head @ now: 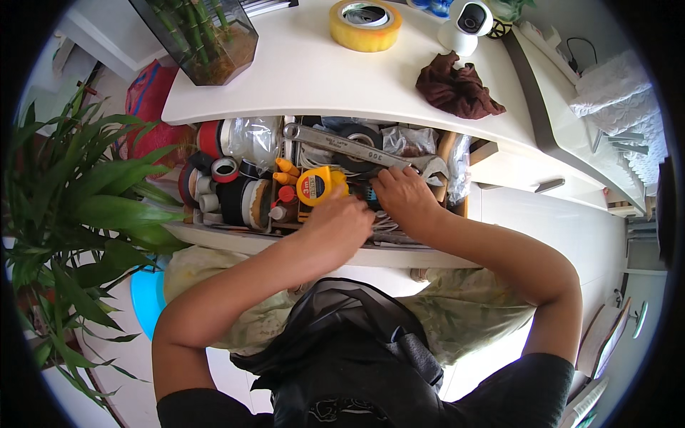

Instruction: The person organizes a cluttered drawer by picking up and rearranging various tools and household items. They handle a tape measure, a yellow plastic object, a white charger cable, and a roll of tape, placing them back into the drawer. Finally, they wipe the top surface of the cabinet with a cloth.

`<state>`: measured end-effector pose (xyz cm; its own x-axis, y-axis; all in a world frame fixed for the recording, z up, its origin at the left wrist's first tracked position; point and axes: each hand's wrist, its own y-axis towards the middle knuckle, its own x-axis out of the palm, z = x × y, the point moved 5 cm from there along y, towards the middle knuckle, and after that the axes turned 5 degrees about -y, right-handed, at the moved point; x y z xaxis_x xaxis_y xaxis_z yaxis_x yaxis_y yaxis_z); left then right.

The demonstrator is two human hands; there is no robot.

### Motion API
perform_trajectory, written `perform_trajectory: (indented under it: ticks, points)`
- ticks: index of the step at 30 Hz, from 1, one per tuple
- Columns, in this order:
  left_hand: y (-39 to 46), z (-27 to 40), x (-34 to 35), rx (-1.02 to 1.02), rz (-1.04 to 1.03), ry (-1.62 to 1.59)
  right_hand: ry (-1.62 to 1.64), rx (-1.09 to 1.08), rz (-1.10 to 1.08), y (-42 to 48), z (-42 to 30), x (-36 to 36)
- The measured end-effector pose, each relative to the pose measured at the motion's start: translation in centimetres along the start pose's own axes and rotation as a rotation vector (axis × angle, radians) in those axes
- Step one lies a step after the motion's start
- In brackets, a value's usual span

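Observation:
An open drawer (321,243) full of tools and tape lies before me. My left hand (340,224) is over its middle, its fingers by a yellow tape measure (313,185); whether it holds anything is hidden. My right hand (406,195) reaches in farther right, fingers bent at the lower edge of a steel adjustable wrench (348,147) that lies slantwise across the drawer; its grip cannot be made out. Between the hands a dark and blue item shows partly. Orange-capped tubes (286,172), a red-capped bottle (286,195) and rolls of black tape (233,200) sit at the left.
Above the drawer, the white tabletop (299,80) bears a glass vase with bamboo (214,48), a roll of yellow tape (365,35), a white camera (465,27) and a brown cloth (457,88). A leafy plant (96,198) crowds the left side, near a blue basin (147,299).

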<state>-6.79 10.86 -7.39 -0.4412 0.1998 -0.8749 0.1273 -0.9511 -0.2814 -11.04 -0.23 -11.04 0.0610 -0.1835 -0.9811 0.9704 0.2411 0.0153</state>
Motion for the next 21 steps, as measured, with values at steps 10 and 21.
perform_trajectory:
  ticks: [10, 21]
  points:
    - [-1.0, -5.6, -2.5, -0.327, 0.161, 0.168, 0.186, -0.013, 0.027, 0.3, 0.3, -0.7]
    - [-1.5, -4.9, -1.5, -0.192, 0.334, 0.022, 0.019, 0.126, 0.766, 1.0, 7.8, -11.3]
